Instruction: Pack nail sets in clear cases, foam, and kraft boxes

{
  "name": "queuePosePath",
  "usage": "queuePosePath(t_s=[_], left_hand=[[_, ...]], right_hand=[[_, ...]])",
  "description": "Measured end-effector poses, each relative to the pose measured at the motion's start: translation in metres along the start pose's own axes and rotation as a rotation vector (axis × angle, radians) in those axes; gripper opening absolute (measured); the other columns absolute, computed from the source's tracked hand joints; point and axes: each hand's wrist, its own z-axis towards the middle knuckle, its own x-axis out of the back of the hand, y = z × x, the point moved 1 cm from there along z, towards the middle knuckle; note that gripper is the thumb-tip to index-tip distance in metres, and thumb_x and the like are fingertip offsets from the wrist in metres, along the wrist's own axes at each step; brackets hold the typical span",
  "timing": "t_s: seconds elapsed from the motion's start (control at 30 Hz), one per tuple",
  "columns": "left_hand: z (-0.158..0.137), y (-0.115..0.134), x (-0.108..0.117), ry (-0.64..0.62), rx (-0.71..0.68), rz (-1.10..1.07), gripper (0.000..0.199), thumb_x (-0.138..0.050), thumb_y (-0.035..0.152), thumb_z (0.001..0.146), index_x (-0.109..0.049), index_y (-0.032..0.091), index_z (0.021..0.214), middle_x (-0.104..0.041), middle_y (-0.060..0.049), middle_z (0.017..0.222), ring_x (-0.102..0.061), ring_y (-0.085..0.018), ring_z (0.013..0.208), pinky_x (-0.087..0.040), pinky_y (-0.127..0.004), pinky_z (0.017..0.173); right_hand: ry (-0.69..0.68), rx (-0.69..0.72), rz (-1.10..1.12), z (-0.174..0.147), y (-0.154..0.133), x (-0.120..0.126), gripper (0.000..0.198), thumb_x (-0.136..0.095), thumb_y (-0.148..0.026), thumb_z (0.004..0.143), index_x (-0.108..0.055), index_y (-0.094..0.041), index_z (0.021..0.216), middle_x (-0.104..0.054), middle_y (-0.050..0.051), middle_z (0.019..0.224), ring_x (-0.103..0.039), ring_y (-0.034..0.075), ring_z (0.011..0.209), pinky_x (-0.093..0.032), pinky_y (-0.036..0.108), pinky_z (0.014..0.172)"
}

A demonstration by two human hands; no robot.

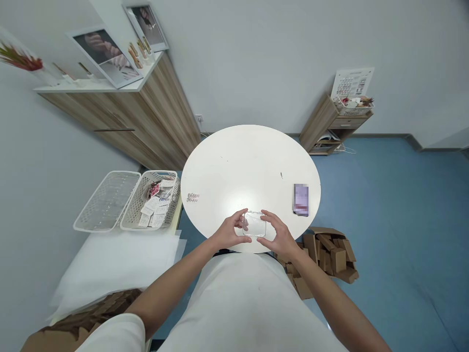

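A small clear plastic box is held between my two hands at the near edge of a round white table. My left hand grips its left side, fingers at the far edge and thumb at the near edge. On the right side, my right hand grips it the same way. The box is see-through, and I cannot make out anything inside it. Small pinkish-clear pieces lie in a cluster on the table's left side. A purple rectangular item, blurred out, lies at the right.
Left of the table stand a white basket of packets and cards and another white basket. White sheets lie below them. Cardboard boxes sit on the floor at right. A wooden cabinet and small shelf stand behind.
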Motion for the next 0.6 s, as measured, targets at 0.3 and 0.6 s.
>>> queuePosePath(t_s=[0.3, 0.6], left_hand=[[-0.002, -0.008, 0.011, -0.059, -0.038, 0.009, 0.074, -0.075, 0.025, 0.054, -0.043, 0.025, 0.121, -0.05, -0.001, 0.085, -0.052, -0.014, 0.075, -0.044, -0.031, 0.077], [-0.006, -0.016, 0.016, -0.067, -0.027, -0.058, 0.073, -0.074, 0.022, 0.056, -0.041, 0.022, 0.121, -0.051, -0.002, 0.087, -0.052, -0.013, 0.076, -0.044, -0.029, 0.073]], right_hand=[[0.087, 0.011, -0.001, -0.003, -0.007, -0.017, 0.053, -0.067, -0.026, 0.06, -0.049, -0.023, 0.11, -0.049, 0.011, 0.12, -0.047, 0.025, 0.112, -0.042, 0.043, 0.09], [0.104, -0.026, 0.212, 0.004, -0.001, -0.027, 0.05, -0.071, -0.024, 0.057, -0.053, -0.022, 0.103, -0.05, 0.01, 0.114, -0.049, 0.024, 0.107, -0.045, 0.039, 0.086]])
